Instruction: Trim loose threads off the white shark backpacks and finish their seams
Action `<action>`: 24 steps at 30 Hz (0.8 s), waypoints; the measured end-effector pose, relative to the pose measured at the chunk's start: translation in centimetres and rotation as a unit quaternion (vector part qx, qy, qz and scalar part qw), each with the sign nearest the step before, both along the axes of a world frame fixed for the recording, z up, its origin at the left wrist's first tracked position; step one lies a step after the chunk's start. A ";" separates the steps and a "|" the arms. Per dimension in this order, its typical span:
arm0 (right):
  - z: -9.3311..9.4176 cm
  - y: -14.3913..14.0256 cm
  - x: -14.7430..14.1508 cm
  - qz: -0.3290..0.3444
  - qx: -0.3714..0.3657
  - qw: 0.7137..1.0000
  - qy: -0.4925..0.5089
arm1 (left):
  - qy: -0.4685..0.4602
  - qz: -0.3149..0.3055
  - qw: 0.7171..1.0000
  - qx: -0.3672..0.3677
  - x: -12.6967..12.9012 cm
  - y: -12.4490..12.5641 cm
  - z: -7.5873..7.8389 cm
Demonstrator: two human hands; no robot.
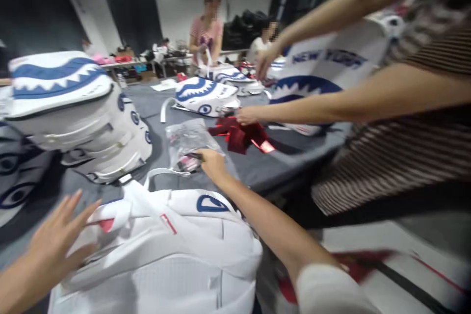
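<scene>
Nearest, the white bag (165,274) fills the lower middle, its bottom cut off by the frame. At its left side is the left hand (55,240), fingers spread wide and holding nothing that shows; whether the fingertips touch the bag is hard to tell. The right forearm crosses the bag's right edge. Beyond the bag, the right hand (213,164) is closed on a small dark thing (194,156), mostly hidden by the fingers and too blurred to name. It lies over a clear packet (187,132), whose contents are hard to make out, on the grey bench (150,103).

To the left stands a stack of bags (66,108), with another patterned bag (14,171) cut off by the left edge. Just past the packet lies red cloth (246,140); a co-worker's hand (248,115) touches it, the grip unclear. That person's striped clothing runs out of frame, and the arms partly cover a bag lettered NEW YORK (312,66). Farther along lie more bags (206,95), overlapping. Behind them are two people, one standing (206,32), the other (257,49) partly hidden.
</scene>
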State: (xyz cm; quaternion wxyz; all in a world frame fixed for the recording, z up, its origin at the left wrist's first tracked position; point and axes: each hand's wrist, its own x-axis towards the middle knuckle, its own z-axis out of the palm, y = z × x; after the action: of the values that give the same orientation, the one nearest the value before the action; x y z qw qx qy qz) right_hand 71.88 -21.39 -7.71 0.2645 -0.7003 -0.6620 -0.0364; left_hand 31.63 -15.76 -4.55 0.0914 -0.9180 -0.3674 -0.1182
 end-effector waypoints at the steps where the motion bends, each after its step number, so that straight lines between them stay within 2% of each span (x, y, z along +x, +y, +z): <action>1: -0.1 -0.1 0.0 -0.020 0.021 0.999 0.031 | -0.056 0.010 0.998 0.007 0.8 -0.9 1.1; 3: 0.1 -0.9 -0.9 -0.043 0.055 0.994 0.087 | -0.172 -0.010 0.985 -0.029 4.0 -2.4 2.8; 4: 0.3 -1.5 -1.8 -0.044 0.066 0.991 0.109 | -0.239 -0.033 0.968 -0.074 6.0 -2.9 3.3; 5: 0.6 -2.1 -2.8 -0.040 0.074 0.989 0.123 | -0.287 -0.041 0.945 -0.151 8.2 -3.2 3.6; 7: 1.5 -3.4 -4.8 -0.019 0.087 0.983 0.159 | -0.357 -0.072 0.898 -0.248 12.2 -3.4 3.5; 8: 2.0 -3.9 -5.7 0.000 0.089 0.978 0.191 | -0.371 -0.084 0.884 -0.272 13.7 -3.2 3.2; 10: 2.6 -4.6 -6.7 0.053 0.070 0.955 0.282 | -0.363 -0.107 0.883 -0.278 15.7 -2.7 2.4; 13: 2.6 -4.9 -6.2 0.117 -0.011 0.911 0.396 | -0.328 -0.156 0.900 -0.242 16.0 -1.9 1.3; 15: 1.8 -4.4 -4.9 0.100 -0.042 0.894 0.436 | -0.340 -0.189 0.892 -0.229 15.4 -1.4 0.8; 17: 0.4 -3.5 -3.5 0.025 -0.049 0.876 0.480 | -0.374 -0.196 0.877 -0.229 14.6 -0.9 0.5; 20: -1.8 -1.8 -1.6 -0.106 -0.082 0.833 0.537 | -0.418 -0.208 0.861 -0.203 14.0 -0.3 0.3; 22: -3.1 -0.7 -0.7 -0.154 -0.114 0.818 0.543 | -0.421 -0.236 0.862 -0.154 13.7 -0.1 0.2; 24: -4.1 0.3 0.1 -0.175 -0.135 0.819 0.530 | -0.412 -0.252 0.871 -0.090 13.5 0.0 0.1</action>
State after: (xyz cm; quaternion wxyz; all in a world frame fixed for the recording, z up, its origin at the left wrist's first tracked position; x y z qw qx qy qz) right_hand 71.97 -21.06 -11.82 0.4667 -0.7444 -0.2838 0.3841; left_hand 45.13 -15.74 -4.40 -0.1841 -0.8517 -0.1371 -0.4711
